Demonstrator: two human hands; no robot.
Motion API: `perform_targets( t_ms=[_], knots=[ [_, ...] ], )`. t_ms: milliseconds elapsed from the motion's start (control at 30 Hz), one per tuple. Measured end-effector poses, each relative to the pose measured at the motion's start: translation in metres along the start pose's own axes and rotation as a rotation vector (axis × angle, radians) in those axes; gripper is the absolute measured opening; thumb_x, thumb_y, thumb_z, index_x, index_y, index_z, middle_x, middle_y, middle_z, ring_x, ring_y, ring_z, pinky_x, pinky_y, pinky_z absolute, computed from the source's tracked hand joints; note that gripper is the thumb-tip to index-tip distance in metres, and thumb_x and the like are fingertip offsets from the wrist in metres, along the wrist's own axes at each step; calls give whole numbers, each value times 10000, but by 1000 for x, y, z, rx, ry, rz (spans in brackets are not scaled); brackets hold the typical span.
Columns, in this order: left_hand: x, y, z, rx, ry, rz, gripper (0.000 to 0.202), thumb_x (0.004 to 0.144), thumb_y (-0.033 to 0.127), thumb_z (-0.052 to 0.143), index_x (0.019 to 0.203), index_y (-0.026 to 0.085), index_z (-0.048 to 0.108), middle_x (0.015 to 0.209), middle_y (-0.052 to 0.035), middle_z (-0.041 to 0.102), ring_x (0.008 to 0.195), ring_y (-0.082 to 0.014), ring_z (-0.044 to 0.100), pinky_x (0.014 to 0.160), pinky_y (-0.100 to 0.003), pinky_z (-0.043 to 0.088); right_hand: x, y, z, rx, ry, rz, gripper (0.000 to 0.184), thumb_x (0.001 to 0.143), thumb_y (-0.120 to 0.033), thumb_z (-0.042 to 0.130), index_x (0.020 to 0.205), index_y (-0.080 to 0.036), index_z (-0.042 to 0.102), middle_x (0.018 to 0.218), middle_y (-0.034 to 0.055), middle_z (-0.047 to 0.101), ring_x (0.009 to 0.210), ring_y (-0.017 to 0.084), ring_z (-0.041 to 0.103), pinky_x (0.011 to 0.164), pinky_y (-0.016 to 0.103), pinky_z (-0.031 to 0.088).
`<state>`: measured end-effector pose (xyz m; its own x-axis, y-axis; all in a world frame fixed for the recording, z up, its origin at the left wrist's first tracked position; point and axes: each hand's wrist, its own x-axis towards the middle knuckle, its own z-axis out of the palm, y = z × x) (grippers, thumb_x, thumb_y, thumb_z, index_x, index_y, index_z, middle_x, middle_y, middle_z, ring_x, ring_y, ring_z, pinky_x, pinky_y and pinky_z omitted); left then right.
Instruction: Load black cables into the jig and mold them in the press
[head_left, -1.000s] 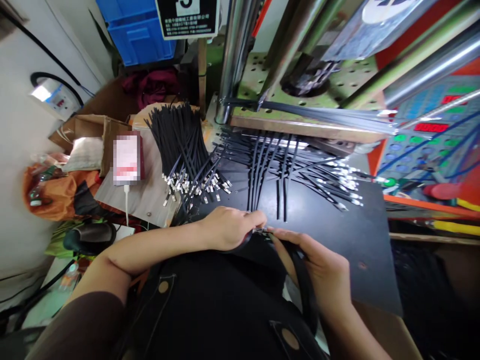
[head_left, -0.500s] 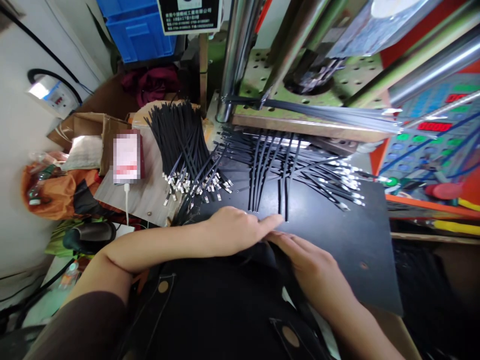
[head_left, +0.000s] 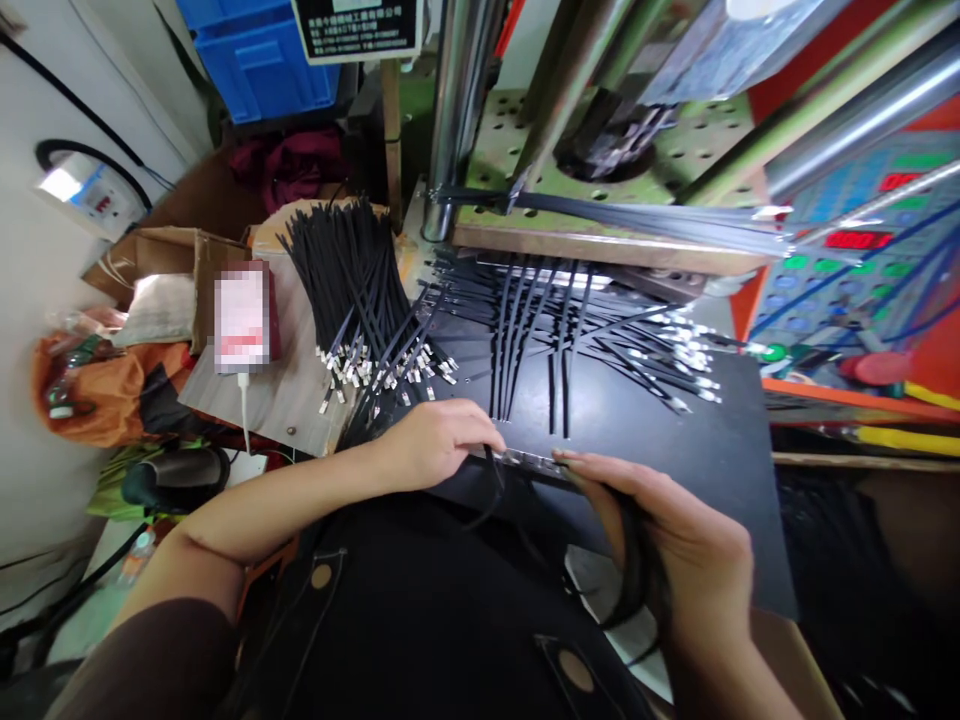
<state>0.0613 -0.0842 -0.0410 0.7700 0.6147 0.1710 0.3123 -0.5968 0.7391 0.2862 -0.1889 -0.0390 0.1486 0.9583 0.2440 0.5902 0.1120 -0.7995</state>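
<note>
Two bare hands work over a matte black sheet (head_left: 660, 430): we pinch a bunch of thin black cables (head_left: 637, 570) in the right hand (head_left: 679, 540), while the curled left hand (head_left: 439, 445) touches a shiny metal strip (head_left: 525, 462) at their ends. A fanned layer of black cables (head_left: 540, 340) lies on the sheet, and a thick heap of metal-ended black cables (head_left: 352, 290) sits on a pale wooden board (head_left: 277, 400) (plenty left untouched there, we judge).

Black wire leads (head_left: 352, 290) end in silver terminals (head_left: 360, 368) on a black board (head_left: 675, 530), below a green perforated plate (head_left: 637, 150).
</note>
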Motion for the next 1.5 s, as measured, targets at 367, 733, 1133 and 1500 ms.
perform_targets(
  t_ms=[367, 733, 1133, 1500],
  knots=[
    [-4, 2, 6, 184, -198, -80, 212, 911, 111, 509, 1050, 200, 642, 971, 4, 746, 859, -129, 708, 779, -220, 521, -12, 0, 3, -222, -127, -210, 285, 961, -176, 531, 1116, -301, 735, 1106, -4, 770, 954, 187, 750, 870, 298, 609],
    [-10, -4, 9, 213, -170, -63, 195, 918, 108, 494, 1049, 214, 591, 986, 19, 747, 895, -127, 720, 804, -218, 503, -7, 24, -1, -187, -42, -282, 180, 923, -134, 611, 1044, -234, 699, 1001, 26, 759, 886, 183, 738, 854, 296, 592],
    [-22, 9, -20, 333, -114, -87, 209, 1030, 203, 484, 1207, 222, 593, 1209, -34, 697, 1119, -158, 660, 947, -272, 514, 0, 13, -4, -379, -191, -415, 232, 981, -115, 480, 1076, -236, 652, 922, 23, 744, 794, 165, 675, 732, 285, 561],
    [-90, -2, -57, 355, -22, -722, 360, 854, 185, 656, 1156, 200, 460, 833, 17, 618, 694, -163, 618, 653, -281, 448, 1, 30, -17, -248, -25, -285, 131, 929, -221, 621, 1009, -296, 693, 963, 34, 724, 816, 200, 717, 762, 347, 602]
  ],
)
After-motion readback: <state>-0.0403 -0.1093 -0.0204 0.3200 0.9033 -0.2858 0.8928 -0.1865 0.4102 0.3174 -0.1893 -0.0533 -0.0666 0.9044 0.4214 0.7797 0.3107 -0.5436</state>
